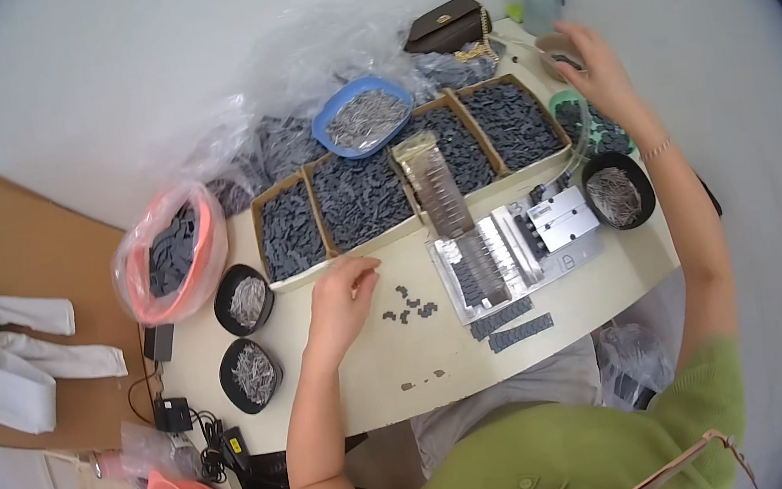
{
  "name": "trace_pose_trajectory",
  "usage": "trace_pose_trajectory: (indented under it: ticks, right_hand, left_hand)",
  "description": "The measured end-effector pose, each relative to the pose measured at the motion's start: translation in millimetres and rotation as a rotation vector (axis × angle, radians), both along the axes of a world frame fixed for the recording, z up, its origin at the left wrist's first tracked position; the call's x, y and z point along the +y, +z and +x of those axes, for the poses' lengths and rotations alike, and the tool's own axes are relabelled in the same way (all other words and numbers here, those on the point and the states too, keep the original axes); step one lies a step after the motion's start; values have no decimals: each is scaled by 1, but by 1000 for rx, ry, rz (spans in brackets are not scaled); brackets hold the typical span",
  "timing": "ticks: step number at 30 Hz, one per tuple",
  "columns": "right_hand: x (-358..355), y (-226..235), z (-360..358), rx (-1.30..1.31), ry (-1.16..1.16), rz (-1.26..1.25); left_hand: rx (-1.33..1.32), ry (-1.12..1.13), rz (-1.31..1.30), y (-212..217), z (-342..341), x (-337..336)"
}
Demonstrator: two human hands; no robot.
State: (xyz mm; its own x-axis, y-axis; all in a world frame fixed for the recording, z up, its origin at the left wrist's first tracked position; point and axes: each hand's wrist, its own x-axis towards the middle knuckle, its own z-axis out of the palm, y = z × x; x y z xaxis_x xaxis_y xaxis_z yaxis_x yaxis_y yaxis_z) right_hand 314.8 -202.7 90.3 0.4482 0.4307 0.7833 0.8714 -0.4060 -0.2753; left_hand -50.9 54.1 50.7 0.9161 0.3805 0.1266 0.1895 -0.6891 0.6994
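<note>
My left hand [343, 302] is over the middle of the table, its fingers curled together; whether something small is in them I cannot make out. Just right of it lie several small dark pieces [406, 315], loose on the tabletop. My right hand [606, 76] reaches to the far right with thumb and fingers apart, beside a brown bowl [549, 61]. Between my arms stands a metal fixture [513, 246] with a silver block [564, 219] and a clear ribbed tray [437, 187] leaning over it. Two dark linked strips [521, 332] lie at its near edge.
Cardboard boxes [361, 203] of dark pieces line the back, with a blue basin [363, 119] of metal pins above. Black bowls [251, 375] of pins stand left; another [618, 191] is right. A green basket [569, 107], pink basket [172, 252] and blue jug [541, 3] flank these.
</note>
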Motion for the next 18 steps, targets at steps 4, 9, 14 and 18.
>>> trace_pose_trajectory:
  ticks: [4, 9, 14, 18]
  right_hand:
    - [52, -8, -114, 291, 501, -241]
    - [81, -52, -222, 27, 813, -638]
    - [96, -85, -240, -72, 697, -759]
    - [94, -78, -230, 22, 760, -651]
  left_hand:
    - [-38, -136, 266, -26, -13, -3]
    - [-29, -180, 309, -41, -8, -10]
    - [19, -106, 306, -41, -8, -8]
    - [-14, -35, 256, -42, -12, -6]
